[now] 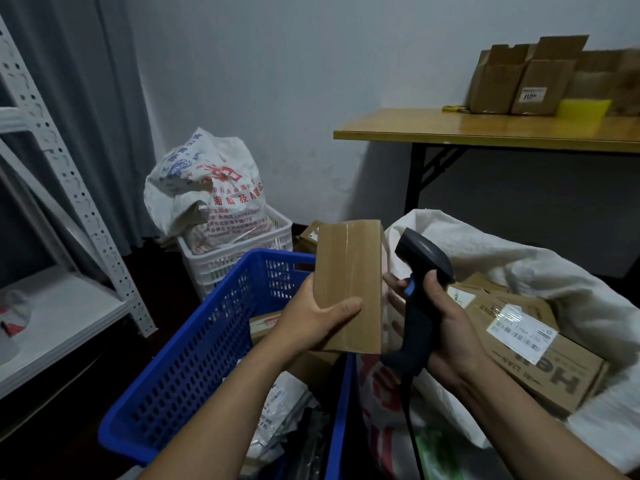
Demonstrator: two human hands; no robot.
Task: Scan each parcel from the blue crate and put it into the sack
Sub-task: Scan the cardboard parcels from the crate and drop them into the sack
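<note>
While left grip (311,320) clasps parcel (349,271) over blue crate (194,358), right grip (450,317), holding scanner (422,258), perhaps touches parcel.

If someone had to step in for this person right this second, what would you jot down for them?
Left hand: holds a brown box above the blue crate.
Right hand: grips the scanner right beside that box.
Done: several labelled boxes lie in the white sack.
Left: scan this box (cannot tell if done), drop it in the sack, then clear the parcels in the crate.
</note>
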